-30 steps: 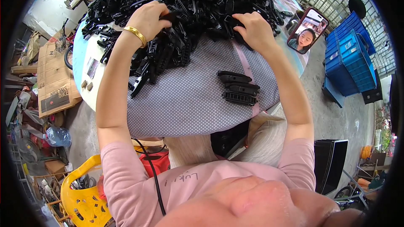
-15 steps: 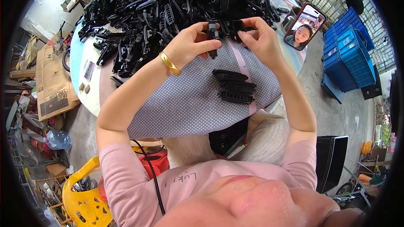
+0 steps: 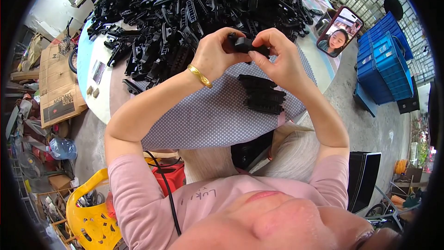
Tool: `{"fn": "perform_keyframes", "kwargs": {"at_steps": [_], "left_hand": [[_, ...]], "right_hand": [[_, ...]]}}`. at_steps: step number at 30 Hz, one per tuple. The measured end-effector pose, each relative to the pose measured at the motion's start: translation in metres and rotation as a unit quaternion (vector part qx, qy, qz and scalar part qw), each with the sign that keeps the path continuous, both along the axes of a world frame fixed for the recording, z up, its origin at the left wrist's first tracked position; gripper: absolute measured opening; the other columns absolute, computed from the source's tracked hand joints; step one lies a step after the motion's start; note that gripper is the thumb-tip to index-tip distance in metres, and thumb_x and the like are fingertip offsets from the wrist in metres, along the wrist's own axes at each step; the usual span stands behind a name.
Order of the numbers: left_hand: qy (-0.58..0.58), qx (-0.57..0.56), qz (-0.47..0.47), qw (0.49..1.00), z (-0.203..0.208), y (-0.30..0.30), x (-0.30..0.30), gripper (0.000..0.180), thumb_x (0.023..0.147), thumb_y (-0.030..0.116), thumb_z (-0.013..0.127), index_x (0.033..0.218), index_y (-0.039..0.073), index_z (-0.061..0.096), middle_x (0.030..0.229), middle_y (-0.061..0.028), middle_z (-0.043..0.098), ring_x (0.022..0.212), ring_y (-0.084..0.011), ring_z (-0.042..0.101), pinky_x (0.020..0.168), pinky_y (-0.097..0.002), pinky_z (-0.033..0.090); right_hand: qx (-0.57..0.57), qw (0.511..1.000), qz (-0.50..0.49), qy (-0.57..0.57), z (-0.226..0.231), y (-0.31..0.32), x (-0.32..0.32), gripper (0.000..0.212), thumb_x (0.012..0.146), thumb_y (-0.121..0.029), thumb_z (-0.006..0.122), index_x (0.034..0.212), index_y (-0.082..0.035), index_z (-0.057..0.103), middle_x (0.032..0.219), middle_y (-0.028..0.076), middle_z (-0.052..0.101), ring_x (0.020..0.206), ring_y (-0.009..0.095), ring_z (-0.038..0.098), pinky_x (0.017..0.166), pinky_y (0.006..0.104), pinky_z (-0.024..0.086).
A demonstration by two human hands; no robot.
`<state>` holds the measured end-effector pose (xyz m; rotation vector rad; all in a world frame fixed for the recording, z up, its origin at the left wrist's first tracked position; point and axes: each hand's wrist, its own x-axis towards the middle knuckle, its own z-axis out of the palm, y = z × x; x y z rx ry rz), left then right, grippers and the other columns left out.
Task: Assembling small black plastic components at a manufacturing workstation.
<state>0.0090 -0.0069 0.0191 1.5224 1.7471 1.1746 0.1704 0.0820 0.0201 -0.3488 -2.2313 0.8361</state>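
Observation:
Both hands meet above the table's near half, closed around a small black plastic part [image 3: 244, 45]. My left hand [image 3: 216, 52], with a gold bangle on its wrist, grips the part's left end. At its right end, the thumb and fingers of my right hand [image 3: 276, 56] pinch it. Fingers hide much of the part, so I cannot tell whether it is one piece or two joined. Nearer to me, a short row of several similar black plastic parts [image 3: 262, 95] lies side by side on the dotted grey cloth [image 3: 199, 120].
A large heap of black plastic parts [image 3: 185, 14] covers the table's far side. To its right a phone [image 3: 340, 31] stands propped up, its screen showing a person. Blue crates [image 3: 381, 60] stand on the floor at right, a yellow chair [image 3: 92, 217] at lower left.
My hands have come together. The black part in my left hand has turned from upright to lying sideways and now meets my right fingers.

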Motion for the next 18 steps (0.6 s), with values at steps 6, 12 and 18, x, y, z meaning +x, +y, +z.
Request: {"fn": "perform_keyframes", "kwargs": {"at_steps": [6,12,18], "left_hand": [[-0.176,0.068,0.0,0.982,-0.0104,0.0009,0.0042,0.044,0.077,0.002,0.069,0.118,0.001,0.054,0.092,-0.0063,0.065,0.079,-0.0115,0.063,0.073,-0.0231,0.052],[-0.279,0.022,-0.017,0.96,-0.007,-0.0002,0.0012,0.043,0.08,0.007,0.069,0.12,0.0,0.054,0.096,-0.0062,0.064,0.086,-0.0116,0.062,0.08,-0.0245,0.051],[-0.271,0.068,-0.046,0.959,-0.0071,0.0007,-0.001,0.034,0.081,0.006,0.067,0.114,0.0,0.059,0.087,-0.006,0.065,0.081,-0.0094,0.062,0.071,-0.019,0.05]], "right_hand": [[0.116,0.991,-0.066,0.023,0.0013,-0.0041,-0.001,0.028,0.071,-0.001,0.069,0.094,-0.001,0.054,0.091,0.009,0.058,0.076,0.021,0.06,0.064,0.0277,0.049],[0.2,0.978,-0.061,0.023,-0.0002,-0.0059,-0.0017,0.038,0.066,0.0,0.071,0.101,-0.002,0.055,0.092,0.01,0.06,0.079,0.025,0.062,0.066,0.03,0.05],[0.169,0.983,-0.074,0.011,0.0042,-0.0043,0.0006,0.045,0.068,-0.009,0.075,0.108,-0.002,0.055,0.097,0.01,0.061,0.09,0.023,0.061,0.073,0.0303,0.049]]}}
